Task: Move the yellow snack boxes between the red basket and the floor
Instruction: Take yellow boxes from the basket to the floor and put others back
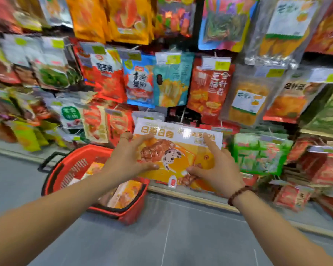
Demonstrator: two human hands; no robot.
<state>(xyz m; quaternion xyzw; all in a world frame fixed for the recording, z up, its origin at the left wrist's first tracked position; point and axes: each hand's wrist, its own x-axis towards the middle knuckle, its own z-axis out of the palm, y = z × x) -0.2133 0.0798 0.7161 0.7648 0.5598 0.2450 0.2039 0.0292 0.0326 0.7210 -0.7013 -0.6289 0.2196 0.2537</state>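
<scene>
The flat yellow-and-white cardboard snack box (181, 150) stood upright between the two hands, with its printed face toward the person. The left hand (127, 158) was open, its fingers spread and straight over the left part of this face. The right hand (217, 171), with a brown bead bracelet (238, 194) at the wrist, was open too, the index finger pointing up across the right part. No finger was curled round an edge. It could not be told whether the hands pressed on the box or were only just in front of it, nor whether its lower edge rested on something.

The red plastic basket (54, 173) stood on the grey floor (161, 237), below and to the left of the left hand. More yellow boxes (127, 192) lay inside it.

To do this step well, each hand should probably take one short side of the box, thumb in front and fingers behind. A wide and thin box can easily tip or slide from flat palms. It should be kept level and away from the hanging snack packets (138, 83) beyond the fingers.

The box carried big orange Chinese characters along its top and a small red-and-white seal near the bottom. They were too blurred to read with certainty. The packets also showed Chinese writing and yellow-green price tags, which were not legible.
</scene>
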